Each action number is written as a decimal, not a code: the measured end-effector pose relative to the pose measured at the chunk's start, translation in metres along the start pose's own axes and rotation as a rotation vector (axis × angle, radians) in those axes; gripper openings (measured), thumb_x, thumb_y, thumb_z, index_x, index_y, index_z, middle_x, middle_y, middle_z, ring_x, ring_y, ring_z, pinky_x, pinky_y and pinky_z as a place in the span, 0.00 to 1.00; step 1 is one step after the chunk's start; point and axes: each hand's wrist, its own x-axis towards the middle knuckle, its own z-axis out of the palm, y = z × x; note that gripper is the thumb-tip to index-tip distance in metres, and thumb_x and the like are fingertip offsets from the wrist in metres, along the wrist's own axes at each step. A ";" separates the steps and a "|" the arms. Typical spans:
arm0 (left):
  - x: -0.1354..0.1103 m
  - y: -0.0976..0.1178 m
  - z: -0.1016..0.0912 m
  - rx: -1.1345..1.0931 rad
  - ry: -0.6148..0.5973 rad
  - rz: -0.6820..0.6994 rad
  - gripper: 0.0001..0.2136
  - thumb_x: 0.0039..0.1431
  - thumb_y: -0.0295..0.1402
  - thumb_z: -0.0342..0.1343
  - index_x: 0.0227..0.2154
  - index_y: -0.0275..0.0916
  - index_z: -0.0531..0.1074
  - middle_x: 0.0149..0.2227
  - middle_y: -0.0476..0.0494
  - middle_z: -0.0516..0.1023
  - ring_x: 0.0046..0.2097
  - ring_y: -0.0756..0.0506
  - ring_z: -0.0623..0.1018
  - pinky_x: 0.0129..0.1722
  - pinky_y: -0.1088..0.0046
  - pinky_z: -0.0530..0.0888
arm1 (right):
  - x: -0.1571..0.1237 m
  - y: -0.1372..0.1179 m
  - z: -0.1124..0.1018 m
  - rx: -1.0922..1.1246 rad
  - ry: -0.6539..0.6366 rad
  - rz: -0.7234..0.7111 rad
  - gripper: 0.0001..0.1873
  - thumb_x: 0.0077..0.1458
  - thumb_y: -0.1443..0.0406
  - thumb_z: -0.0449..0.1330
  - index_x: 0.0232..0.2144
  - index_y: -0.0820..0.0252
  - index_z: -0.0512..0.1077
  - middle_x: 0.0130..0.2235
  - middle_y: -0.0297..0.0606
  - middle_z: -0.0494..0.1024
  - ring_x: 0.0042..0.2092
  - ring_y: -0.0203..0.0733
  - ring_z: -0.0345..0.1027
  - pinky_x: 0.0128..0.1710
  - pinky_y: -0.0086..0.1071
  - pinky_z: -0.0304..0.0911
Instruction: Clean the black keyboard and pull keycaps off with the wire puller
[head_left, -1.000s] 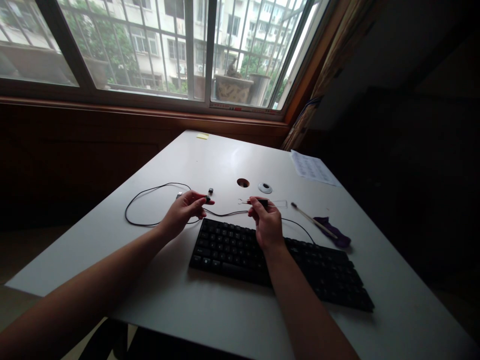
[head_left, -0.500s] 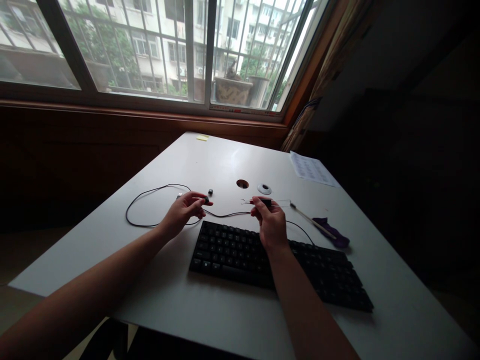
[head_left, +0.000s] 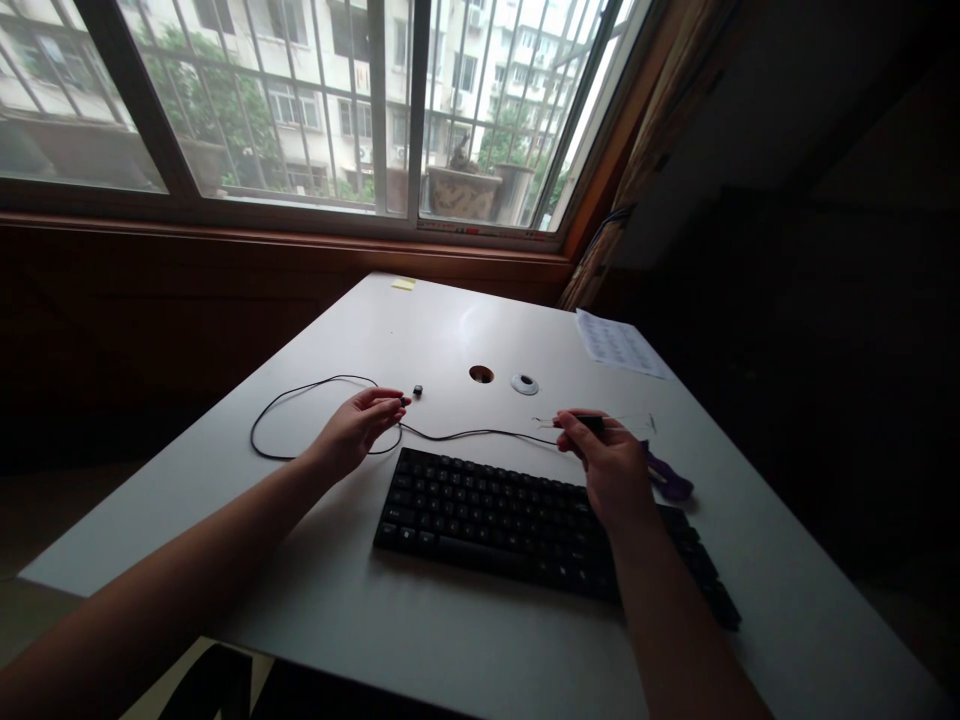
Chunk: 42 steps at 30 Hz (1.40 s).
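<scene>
Between its thumb and fingers my left hand (head_left: pixel 358 428) pinches a small black keycap (head_left: pixel 405 401), mostly covered by the fingertips. Another keycap (head_left: pixel 418 391) lies on the white table just beyond them. My right hand (head_left: pixel 606 455) is closed on a wire keycap puller (head_left: pixel 592 424) with a black handle; its thin wire ends point left, and more wire sticks out to the right. Below both hands lies the black keyboard (head_left: pixel 487 515), its right part hidden under my right forearm. A purple-handled brush (head_left: pixel 670 480) lies behind my right hand, partly covered.
A black cable (head_left: pixel 279 394) loops on the left of the table (head_left: pixel 315 600) and runs behind the keyboard. Farther back are a round cable hole (head_left: pixel 481 374), its white cover ring (head_left: pixel 524 384), a printed sheet (head_left: pixel 622 343) and a yellow sticky note (head_left: pixel 403 284). A barred window stands beyond.
My right hand has moved to the right with the keycap puller, away from my left hand and over the brush. My left hand has shifted slightly left, still pinching the keycap.
</scene>
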 end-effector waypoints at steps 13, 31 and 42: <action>0.022 0.013 0.008 0.308 -0.122 0.106 0.19 0.44 0.35 0.74 0.39 0.36 0.77 0.41 0.41 0.80 0.41 0.44 0.82 0.52 0.60 0.75 | -0.005 0.038 -0.050 -0.246 0.073 -0.010 0.19 0.48 0.53 0.71 0.37 0.60 0.79 0.26 0.34 0.78 0.28 0.39 0.71 0.34 0.35 0.67; 0.063 -0.009 0.014 0.878 -0.342 0.560 0.11 0.58 0.40 0.64 0.39 0.38 0.78 0.34 0.42 0.83 0.33 0.45 0.81 0.37 0.68 0.78 | -0.012 0.040 -0.044 -0.285 -0.060 0.069 0.20 0.50 0.51 0.69 0.38 0.60 0.78 0.27 0.35 0.78 0.30 0.40 0.71 0.36 0.36 0.66; 0.107 -0.004 0.005 1.342 -0.323 0.863 0.05 0.57 0.36 0.65 0.36 0.46 0.82 0.49 0.43 0.79 0.53 0.36 0.69 0.56 0.56 0.63 | -0.011 0.038 -0.043 -0.310 -0.046 0.064 0.23 0.47 0.48 0.69 0.37 0.61 0.79 0.26 0.36 0.78 0.29 0.42 0.70 0.33 0.36 0.65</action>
